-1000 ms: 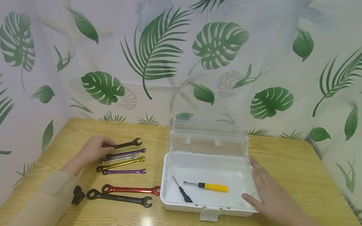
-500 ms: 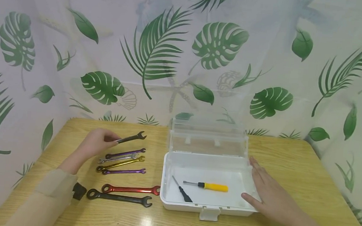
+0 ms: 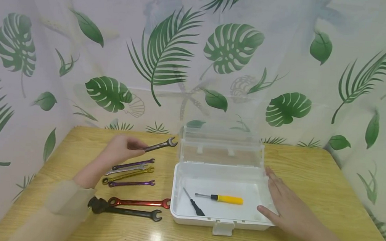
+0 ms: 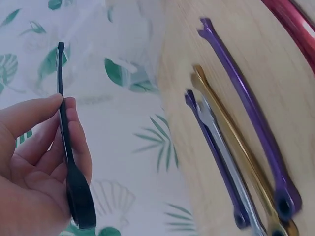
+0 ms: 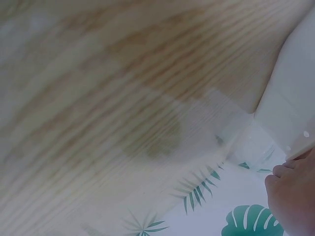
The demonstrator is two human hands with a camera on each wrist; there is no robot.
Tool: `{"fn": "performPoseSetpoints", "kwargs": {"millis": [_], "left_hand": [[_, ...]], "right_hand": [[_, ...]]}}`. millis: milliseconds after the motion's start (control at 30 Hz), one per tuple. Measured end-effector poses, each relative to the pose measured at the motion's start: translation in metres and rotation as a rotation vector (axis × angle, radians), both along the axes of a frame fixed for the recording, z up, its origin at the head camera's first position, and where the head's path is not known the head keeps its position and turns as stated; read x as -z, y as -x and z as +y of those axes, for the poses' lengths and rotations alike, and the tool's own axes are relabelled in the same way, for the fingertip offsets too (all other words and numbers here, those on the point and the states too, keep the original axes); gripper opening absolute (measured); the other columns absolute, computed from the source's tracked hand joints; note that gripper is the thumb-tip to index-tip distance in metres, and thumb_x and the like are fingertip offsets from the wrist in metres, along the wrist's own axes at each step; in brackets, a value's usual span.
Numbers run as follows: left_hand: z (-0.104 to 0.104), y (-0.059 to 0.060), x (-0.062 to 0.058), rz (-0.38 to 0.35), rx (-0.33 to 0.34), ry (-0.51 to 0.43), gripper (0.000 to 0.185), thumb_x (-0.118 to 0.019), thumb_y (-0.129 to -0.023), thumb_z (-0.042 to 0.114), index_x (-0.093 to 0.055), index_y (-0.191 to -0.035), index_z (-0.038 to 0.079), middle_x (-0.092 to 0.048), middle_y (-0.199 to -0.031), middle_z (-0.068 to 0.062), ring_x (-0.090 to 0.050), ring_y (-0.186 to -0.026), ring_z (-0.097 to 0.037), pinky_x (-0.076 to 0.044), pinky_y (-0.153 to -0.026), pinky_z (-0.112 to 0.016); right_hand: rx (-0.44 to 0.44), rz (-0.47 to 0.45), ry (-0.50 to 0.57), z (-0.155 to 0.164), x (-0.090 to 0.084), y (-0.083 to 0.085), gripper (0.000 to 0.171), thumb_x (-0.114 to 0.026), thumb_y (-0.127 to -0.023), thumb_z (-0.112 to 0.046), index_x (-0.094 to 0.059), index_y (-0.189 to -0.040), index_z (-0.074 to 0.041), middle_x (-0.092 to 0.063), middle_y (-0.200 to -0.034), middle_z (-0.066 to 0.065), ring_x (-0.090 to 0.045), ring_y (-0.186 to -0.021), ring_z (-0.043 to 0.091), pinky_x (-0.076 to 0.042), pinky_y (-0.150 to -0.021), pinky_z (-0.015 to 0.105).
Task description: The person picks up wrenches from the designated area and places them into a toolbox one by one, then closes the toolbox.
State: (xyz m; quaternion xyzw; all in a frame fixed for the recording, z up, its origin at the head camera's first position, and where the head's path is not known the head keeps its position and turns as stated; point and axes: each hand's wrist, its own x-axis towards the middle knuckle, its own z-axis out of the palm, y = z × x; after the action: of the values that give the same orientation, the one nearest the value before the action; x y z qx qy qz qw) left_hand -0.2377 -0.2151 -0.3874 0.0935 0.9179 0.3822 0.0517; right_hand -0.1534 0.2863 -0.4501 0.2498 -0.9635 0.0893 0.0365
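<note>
My left hand (image 3: 118,153) pinches a dark combination wrench (image 3: 159,146) between thumb and fingers, raised above the table with its open end pointing right. In the left wrist view the wrench (image 4: 81,199) is seen edge-on, ring end lowest. My right hand (image 3: 290,210) lies with extended fingers against the right wall of a white toolbox (image 3: 194,221), thumb over the rim. Its clear lid (image 3: 222,153) is raised at the back. Inside lie a yellow-handled screwdriver (image 3: 231,200) and a black-handled screwdriver (image 3: 197,208).
Left of the toolbox lie a purple wrench (image 3: 137,163), a silver wrench (image 3: 128,169), a gold wrench (image 3: 131,175) and a smaller purple wrench (image 3: 134,184). Nearer are a red wrench (image 3: 141,203) and a black wrench (image 3: 133,212), partly covered by the left wrist's black device (image 3: 97,205).
My left hand has lifted the dark wrench off the table and carried it up and to the right, toward the toolbox. My right hand has stayed in place.
</note>
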Motion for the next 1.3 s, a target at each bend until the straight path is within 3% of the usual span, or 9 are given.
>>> {"fn": "performPoseSetpoints", "kwargs": {"millis": [367,533,1033,1300], "left_hand": [[0.05,0.004,-0.016,0.008,0.138,-0.034,0.02,-0.076,-0.096,0.007,-0.08,-0.115,0.003,-0.081,-0.11,-0.015,-0.076,-0.099,-0.026,-0.063,-0.088,-0.038],[0.072,0.006,-0.019,0.025,0.198,-0.055,0.02,-0.075,-0.096,0.005,-0.08,-0.115,0.002,-0.081,-0.113,-0.015,-0.077,-0.103,-0.028,-0.063,-0.09,-0.038],[0.131,0.018,-0.007,0.052,0.304,-0.027,0.017,-0.077,-0.094,0.0,-0.081,-0.111,0.001,-0.081,-0.111,-0.015,-0.077,-0.1,-0.025,-0.063,-0.085,-0.027],[0.155,0.018,-0.007,0.034,0.335,-0.044,0.017,-0.078,-0.094,-0.001,-0.081,-0.11,0.002,-0.082,-0.109,-0.014,-0.078,-0.098,-0.024,-0.063,-0.083,-0.024]], "right_hand": [[0.006,-0.001,0.004,0.0,0.0,-0.001,0.094,-0.065,-0.103,-0.049,-0.025,-0.162,0.013,-0.014,-0.178,0.021,-0.034,-0.156,0.049,0.015,-0.115,0.003],[0.009,-0.004,0.01,-0.001,-0.001,-0.002,0.094,-0.064,-0.103,-0.048,-0.024,-0.163,0.012,-0.013,-0.178,0.02,-0.033,-0.156,0.049,0.015,-0.115,0.004],[0.006,-0.003,0.014,0.0,0.0,-0.002,0.093,-0.064,-0.104,-0.048,-0.023,-0.163,0.012,-0.007,-0.18,0.016,-0.032,-0.157,0.049,0.015,-0.116,0.004],[0.013,-0.009,0.019,0.0,0.0,-0.003,0.092,-0.064,-0.104,-0.047,-0.026,-0.162,0.013,-0.007,-0.18,0.016,-0.032,-0.156,0.049,0.015,-0.115,0.004]]}}
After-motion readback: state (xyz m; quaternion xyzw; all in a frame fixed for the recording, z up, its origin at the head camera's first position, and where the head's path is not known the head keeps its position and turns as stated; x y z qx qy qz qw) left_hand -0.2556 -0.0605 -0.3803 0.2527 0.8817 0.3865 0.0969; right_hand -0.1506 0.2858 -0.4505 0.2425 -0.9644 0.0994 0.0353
